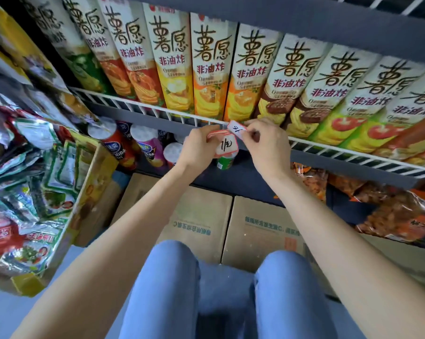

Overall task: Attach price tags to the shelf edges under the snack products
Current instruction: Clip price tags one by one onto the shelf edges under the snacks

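A row of tall snack boxes (212, 69) with large brown lettering stands on a shelf behind a white wire rail (157, 109). Below the rail runs the dark grey shelf edge (143, 118). My left hand (199, 149) grips a small stack of red-bordered white price tags (225, 144), the front one hand-written. My right hand (267, 143) pinches a single red-bordered price tag (236, 129) at the rail, just above the stack. Both hands are close together at the middle of the shelf front.
Cylindrical snack cans (113, 140) stand on the lower shelf. Foil snack bags (28, 167) hang at the left, orange bags (387, 211) lie at the lower right. Cardboard boxes (260, 231) sit on the floor ahead of my knees (172, 277).
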Action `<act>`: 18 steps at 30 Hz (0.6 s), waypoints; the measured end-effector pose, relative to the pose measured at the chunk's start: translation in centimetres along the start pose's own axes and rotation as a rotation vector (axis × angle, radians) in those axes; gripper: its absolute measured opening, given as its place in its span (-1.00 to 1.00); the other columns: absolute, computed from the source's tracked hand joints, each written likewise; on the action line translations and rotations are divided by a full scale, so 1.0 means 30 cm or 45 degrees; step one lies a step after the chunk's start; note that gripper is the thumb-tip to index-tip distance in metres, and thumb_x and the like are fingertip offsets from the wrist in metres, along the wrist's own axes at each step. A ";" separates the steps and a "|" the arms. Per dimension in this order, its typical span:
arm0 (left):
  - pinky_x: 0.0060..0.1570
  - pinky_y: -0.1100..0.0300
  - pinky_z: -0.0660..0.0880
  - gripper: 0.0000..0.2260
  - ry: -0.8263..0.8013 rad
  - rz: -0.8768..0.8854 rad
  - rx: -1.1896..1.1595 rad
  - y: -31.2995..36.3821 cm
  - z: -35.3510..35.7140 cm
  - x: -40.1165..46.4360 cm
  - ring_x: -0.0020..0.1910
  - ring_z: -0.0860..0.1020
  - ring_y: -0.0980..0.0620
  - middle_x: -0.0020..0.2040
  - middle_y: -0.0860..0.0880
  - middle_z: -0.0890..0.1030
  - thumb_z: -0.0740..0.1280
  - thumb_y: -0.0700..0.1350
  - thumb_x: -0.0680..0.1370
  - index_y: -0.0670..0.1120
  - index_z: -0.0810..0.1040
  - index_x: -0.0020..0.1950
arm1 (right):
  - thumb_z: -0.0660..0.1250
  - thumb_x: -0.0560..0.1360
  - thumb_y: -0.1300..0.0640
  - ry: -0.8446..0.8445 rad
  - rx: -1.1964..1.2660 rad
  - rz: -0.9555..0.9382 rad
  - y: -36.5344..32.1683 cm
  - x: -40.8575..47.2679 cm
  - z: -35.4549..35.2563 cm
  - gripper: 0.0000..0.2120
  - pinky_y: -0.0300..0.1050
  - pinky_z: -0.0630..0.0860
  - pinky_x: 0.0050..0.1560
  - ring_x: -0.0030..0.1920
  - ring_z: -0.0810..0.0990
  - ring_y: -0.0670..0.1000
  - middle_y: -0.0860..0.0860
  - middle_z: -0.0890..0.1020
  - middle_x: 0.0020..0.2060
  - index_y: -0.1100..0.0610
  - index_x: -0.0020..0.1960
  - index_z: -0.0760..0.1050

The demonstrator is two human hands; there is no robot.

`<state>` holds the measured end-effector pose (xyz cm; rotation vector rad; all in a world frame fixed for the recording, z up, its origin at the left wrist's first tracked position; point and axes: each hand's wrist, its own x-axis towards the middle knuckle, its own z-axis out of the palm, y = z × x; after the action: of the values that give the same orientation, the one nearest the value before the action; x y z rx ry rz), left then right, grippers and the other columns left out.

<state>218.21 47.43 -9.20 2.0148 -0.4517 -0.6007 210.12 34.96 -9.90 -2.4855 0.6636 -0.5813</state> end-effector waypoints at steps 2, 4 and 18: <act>0.10 -0.06 0.54 -0.73 0.018 0.091 0.040 -0.015 0.009 0.008 0.07 0.60 -0.12 0.02 -0.14 0.64 0.25 -0.18 0.55 -0.14 0.55 0.24 | 0.36 0.46 0.17 0.083 0.013 -0.056 0.021 0.002 0.019 -0.88 -0.12 0.47 -0.28 -0.21 0.59 0.04 0.02 0.66 -0.15 0.18 -0.23 0.55; 0.08 -0.04 0.55 -0.75 0.051 0.180 0.065 -0.029 0.018 0.017 0.05 0.61 -0.09 -0.02 -0.10 0.65 0.25 -0.18 0.56 -0.12 0.57 0.21 | 0.37 0.45 0.15 0.149 0.017 -0.114 0.040 0.006 0.028 -0.88 -0.10 0.48 -0.31 -0.25 0.58 0.01 -0.01 0.66 -0.18 0.17 -0.23 0.55; -0.44 0.40 0.31 -0.82 0.218 0.425 0.239 -0.064 0.067 -0.003 -0.36 0.46 0.17 -0.31 -0.01 0.56 0.21 -0.21 0.57 -0.21 0.58 -0.10 | 0.38 0.46 0.13 0.288 -0.021 -0.265 0.078 0.014 0.044 -0.92 -0.12 0.44 -0.38 -0.33 0.56 -0.02 -0.15 0.48 -0.38 0.13 -0.13 0.52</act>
<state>217.11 46.98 -11.71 2.0835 -0.7430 -0.1837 210.35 33.43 -12.13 -2.5449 0.4949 -0.9489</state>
